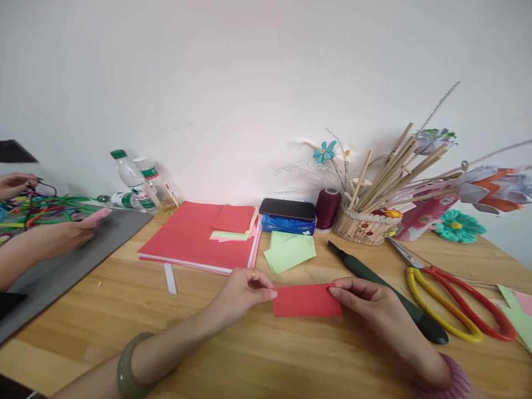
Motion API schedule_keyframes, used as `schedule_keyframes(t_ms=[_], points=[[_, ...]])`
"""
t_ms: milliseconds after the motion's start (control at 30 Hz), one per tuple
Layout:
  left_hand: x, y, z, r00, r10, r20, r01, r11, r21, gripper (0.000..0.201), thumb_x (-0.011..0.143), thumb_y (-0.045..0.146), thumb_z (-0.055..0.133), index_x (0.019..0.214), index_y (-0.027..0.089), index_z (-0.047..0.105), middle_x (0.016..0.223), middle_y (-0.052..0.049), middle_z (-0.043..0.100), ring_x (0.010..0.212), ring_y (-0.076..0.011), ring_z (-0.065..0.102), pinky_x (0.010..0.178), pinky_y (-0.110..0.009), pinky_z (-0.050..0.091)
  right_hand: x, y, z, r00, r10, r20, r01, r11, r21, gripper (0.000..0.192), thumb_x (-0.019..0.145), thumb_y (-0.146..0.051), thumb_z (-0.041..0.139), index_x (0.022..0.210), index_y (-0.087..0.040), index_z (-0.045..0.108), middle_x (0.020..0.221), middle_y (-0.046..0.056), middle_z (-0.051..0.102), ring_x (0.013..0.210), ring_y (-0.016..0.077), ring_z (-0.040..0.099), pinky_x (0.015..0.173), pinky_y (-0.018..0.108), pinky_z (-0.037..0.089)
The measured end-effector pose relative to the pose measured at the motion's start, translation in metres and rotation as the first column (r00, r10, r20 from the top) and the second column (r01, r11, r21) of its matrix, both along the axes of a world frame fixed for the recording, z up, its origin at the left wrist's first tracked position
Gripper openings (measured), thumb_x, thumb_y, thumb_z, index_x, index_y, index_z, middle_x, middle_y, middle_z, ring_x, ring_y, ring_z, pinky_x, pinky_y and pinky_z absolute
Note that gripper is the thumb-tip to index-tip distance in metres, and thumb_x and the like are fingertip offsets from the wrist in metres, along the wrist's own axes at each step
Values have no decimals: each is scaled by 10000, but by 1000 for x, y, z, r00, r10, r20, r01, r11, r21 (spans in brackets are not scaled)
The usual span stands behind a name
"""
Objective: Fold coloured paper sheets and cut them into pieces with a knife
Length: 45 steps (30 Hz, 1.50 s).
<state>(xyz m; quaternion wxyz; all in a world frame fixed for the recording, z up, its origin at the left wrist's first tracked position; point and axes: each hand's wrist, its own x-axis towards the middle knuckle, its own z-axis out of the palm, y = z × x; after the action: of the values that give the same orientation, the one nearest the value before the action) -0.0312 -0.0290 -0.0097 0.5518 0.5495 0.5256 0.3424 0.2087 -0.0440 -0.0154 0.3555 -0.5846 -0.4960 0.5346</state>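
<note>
A small red piece of paper (307,302), wider than it is tall, is stretched between my two hands above the wooden table. My left hand (245,293) pinches its upper left corner between thumb and fingers. At the upper right corner, my right hand (368,302) grips it the same way. Just beyond the paper lie several light green paper pieces (291,252). A dark green craft knife or similar long tool (386,288) rests beside my right hand, partly hidden by it. Large scissors (453,299) with yellow and red handles lie farther right.
Red paper sheets (183,233) are stacked at the back, smaller pieces on top. A phone (286,209) rests on a blue packet (286,224) by a thread spool (327,208) and a stick-filled basket (361,227). Bottles (153,183) stand left, near another person's hand (66,238).
</note>
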Motion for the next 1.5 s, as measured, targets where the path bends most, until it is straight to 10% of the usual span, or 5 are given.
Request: schedule_keyframes(t_ms=[433, 1000, 1400, 1500], points=[[-1, 5, -18, 999, -30, 17, 30, 999, 23, 141, 611, 257, 695, 590, 159, 595, 548, 21, 575, 534, -115, 498, 552, -231, 372, -7, -1, 2, 953, 68, 294, -120, 980, 160, 306, 757, -474, 548, 705, -186, 638, 684, 4, 626, 642, 156, 526, 590, 263, 399], [1, -1, -16, 929, -40, -367, 125, 970, 210, 67, 694, 163, 587, 629, 165, 601, 647, 18, 601, 636, -141, 544, 602, -238, 383, -15, -7, -5, 782, 21, 623, -242, 931, 274, 130, 773, -230, 446, 681, -209, 535, 705, 10, 599, 644, 154, 531, 586, 290, 373], [2, -7, -11, 807, 15, -591, 223, 918, 327, 115, 719, 113, 571, 806, 180, 606, 868, -3, 600, 716, -150, 559, 644, -255, 420, -15, -7, -10, 702, 10, 712, -278, 925, 261, 82, 801, -215, 506, 738, -180, 543, 728, -12, 568, 663, 131, 519, 613, 294, 393], [0, -7, -18, 818, -6, -575, 328, 826, 458, 265, 757, 67, 530, 973, 198, 610, 1027, -27, 564, 768, -137, 561, 682, -258, 443, -14, -6, -13, 707, 6, 707, -280, 921, 271, 98, 800, -239, 471, 742, -199, 540, 727, 2, 587, 659, 149, 536, 598, 303, 394]])
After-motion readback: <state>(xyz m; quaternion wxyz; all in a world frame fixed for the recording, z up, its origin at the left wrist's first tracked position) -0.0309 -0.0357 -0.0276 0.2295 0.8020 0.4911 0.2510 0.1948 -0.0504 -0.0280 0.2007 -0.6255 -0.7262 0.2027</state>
